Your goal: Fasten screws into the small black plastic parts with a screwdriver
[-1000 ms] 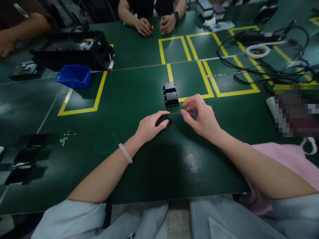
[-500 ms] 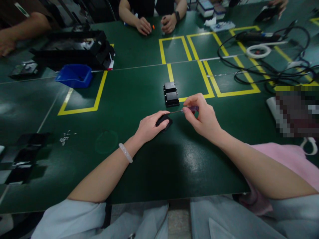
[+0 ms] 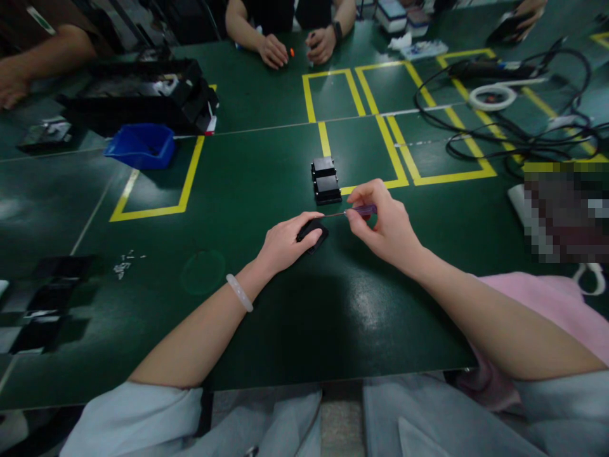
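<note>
My left hand (image 3: 288, 243) is closed around a small black part (image 3: 320, 240) on the green table, with the thumb across its top. Between the fingers of my right hand (image 3: 386, 222) is a screwdriver with a purple handle (image 3: 365, 210). Its thin shaft points left and reaches the far edge of the black part by my left fingertips; whether the tip sits on a screw is too small to tell. Just beyond my hands stands a black block-like assembly (image 3: 326, 183) with small shiny bits along its sides.
At left are a blue bin (image 3: 143, 146), black trays (image 3: 137, 92), a scatter of small screws (image 3: 122, 265) and several dark flat pieces (image 3: 52, 295). Cables (image 3: 504, 127) and a white tape ring (image 3: 492, 97) lie at right. A co-worker's hands (image 3: 321, 46) rest across the table.
The screwdriver and my right hand have shifted very slightly left. My left hand keeps its hold on the black part. At the far right, another person's hand has moved a little.
</note>
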### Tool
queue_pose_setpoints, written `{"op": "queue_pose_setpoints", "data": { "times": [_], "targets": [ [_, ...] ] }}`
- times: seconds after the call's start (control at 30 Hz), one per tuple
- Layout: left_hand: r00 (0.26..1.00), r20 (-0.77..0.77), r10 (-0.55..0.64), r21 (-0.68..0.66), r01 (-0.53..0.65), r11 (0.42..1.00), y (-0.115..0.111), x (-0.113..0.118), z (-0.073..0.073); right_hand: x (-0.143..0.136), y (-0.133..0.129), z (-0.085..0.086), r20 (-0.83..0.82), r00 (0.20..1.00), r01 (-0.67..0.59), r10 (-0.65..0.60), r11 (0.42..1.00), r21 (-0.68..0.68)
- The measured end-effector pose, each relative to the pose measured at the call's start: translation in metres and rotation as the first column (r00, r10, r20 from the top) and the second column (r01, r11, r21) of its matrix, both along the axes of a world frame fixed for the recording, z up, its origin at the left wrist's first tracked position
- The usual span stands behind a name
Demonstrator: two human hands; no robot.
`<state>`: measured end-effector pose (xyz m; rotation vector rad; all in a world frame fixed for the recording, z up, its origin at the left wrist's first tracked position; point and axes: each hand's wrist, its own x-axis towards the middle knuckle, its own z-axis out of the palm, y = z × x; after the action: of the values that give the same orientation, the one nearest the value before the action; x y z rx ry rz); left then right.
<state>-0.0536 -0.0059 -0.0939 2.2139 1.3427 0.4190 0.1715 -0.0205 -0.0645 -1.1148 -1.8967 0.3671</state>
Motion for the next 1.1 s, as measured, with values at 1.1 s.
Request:
{"op": "queue_pose_setpoints", "data": {
  "times": [1.1],
  "targets": [
    [1.0, -0.005, -0.003, -0.002, 0.003, 1.0, -0.0001, -0.0005, 0.0005, 0.0007, -0.0002, 0.0015, 0.025, 0.998, -0.059, 0.06, 0.998, -0.022]
  ]
}}
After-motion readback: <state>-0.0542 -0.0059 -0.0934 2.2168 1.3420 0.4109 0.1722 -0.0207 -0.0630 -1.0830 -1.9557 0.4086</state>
